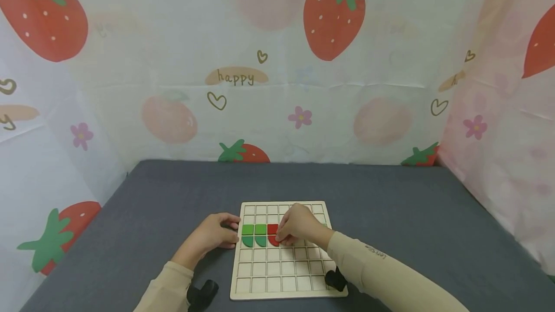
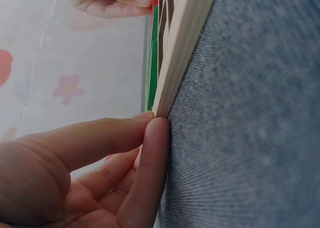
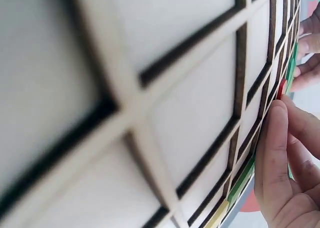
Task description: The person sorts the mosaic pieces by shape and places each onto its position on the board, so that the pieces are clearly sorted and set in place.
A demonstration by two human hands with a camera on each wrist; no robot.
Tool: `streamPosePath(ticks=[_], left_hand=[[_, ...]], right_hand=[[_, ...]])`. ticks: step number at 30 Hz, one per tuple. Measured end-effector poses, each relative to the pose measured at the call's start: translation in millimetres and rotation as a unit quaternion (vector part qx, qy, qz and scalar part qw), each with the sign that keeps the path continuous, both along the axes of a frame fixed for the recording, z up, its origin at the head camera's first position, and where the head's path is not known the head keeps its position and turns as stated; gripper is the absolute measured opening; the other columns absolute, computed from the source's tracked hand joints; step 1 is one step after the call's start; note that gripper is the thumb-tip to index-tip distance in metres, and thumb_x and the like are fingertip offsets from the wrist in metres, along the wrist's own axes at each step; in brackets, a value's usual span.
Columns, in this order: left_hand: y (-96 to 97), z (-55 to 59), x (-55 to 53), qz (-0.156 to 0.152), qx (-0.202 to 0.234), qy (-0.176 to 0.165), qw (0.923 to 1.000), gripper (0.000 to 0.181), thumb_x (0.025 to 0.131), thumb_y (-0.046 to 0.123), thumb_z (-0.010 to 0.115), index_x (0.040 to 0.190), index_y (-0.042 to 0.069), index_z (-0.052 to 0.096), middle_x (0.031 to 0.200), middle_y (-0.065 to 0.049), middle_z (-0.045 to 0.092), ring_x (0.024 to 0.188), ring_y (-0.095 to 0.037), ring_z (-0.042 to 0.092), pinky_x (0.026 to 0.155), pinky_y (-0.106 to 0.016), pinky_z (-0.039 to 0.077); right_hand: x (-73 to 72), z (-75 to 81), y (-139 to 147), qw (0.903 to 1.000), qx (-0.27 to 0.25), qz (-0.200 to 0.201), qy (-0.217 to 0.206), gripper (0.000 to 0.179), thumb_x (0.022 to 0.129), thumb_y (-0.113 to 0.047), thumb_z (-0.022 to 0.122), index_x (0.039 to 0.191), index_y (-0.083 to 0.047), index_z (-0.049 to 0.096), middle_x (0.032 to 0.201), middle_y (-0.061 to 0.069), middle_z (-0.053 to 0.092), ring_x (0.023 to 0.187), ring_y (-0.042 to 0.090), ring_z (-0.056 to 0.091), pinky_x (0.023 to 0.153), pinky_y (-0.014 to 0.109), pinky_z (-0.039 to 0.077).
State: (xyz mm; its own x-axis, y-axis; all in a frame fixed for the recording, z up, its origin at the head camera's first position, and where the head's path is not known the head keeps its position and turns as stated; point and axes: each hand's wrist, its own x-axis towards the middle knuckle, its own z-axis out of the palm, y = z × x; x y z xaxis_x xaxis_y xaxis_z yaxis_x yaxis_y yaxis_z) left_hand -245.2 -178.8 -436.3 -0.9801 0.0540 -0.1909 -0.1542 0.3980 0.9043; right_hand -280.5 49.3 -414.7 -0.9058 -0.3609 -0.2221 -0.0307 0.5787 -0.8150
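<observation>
A pale wooden grid board (image 1: 264,271) lies on the table. Two light green square tiles (image 1: 247,229) sit in one row, with two darker green rounded tiles (image 1: 247,241) just below them. Beside these are a red square tile (image 1: 272,228) and, under it, a rounded red tile (image 1: 273,240). My right hand (image 1: 298,225) reaches over the board and pinches the rounded red tile between thumb and finger, hiding part of it. At the board's left edge, my left hand (image 1: 213,231) holds the rim (image 2: 177,63) between thumb and finger.
A green tile (image 3: 241,180) and a yellow tile (image 3: 218,214) lie on the board beyond the right hand. Dark grey cloth (image 1: 173,191) covers the table. A strawberry-print curtain (image 1: 282,124) stands behind it and at both sides.
</observation>
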Motion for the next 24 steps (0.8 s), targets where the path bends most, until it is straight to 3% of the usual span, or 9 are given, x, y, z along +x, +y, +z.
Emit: streamPosePath(ticks=[12,24], left_hand=[[0.4,0.9,1.4,-0.001,0.002,0.0,1.0,0.049,0.08,-0.01,0.07,0.128,-0.008,0.058,0.106,-0.017,0.059,0.076,-0.017,0.062,0.069,-0.035,0.061],[0.9,1.6,0.6,0.003,0.004,-0.005,1.0,0.05,0.08,-0.01,0.07,0.128,-0.008,0.058,0.106,-0.016,0.058,0.076,-0.016,0.062,0.068,-0.034,0.061]], right_hand=[[1.3,1.9,3,0.9999,0.011,0.006,0.006,0.01,0.075,0.007,0.078,0.07,0.002,0.072,0.066,0.011,0.072,0.053,0.016,0.069,0.055,0.028,0.06],[0.6,20.1,46,0.9993,-0.034,0.012,-0.007,0.008,0.08,-0.007,0.08,0.083,0.0,0.078,0.073,0.009,0.074,0.064,0.019,0.072,0.065,0.035,0.063]])
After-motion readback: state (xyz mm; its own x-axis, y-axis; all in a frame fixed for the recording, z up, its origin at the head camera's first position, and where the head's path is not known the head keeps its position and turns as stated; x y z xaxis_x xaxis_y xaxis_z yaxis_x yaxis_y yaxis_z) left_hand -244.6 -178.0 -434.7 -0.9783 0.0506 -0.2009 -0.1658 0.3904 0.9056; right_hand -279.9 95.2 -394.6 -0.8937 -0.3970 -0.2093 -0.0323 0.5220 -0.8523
